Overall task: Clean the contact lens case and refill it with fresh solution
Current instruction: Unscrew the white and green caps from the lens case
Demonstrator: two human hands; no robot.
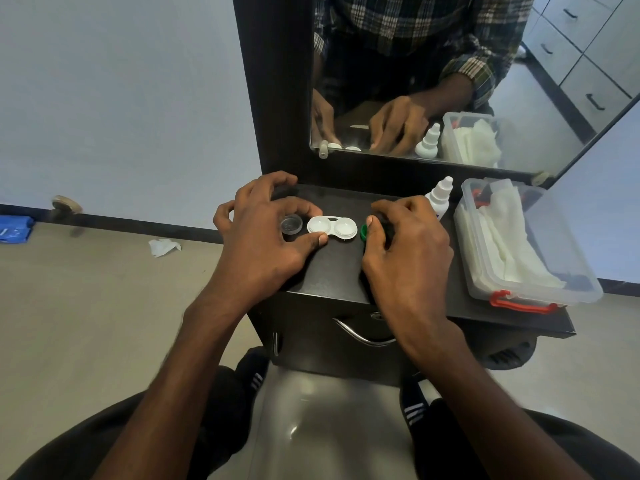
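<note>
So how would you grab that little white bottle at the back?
Take the bottle by its round body, below the narrow cap. It stands upright near the mirror, so fingers can wrap its sides. Probably come from the front left: the plastic box crowds its right side, and the right hand sits just in front.

green cap mostly hidden under right hand, solution bottle base behind its knuckles

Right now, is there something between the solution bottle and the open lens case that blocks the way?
Yes. The right hand, holding a green cap, lies on the shelf between the solution bottle and the lens case. Nothing else visible blocks that path.
</note>
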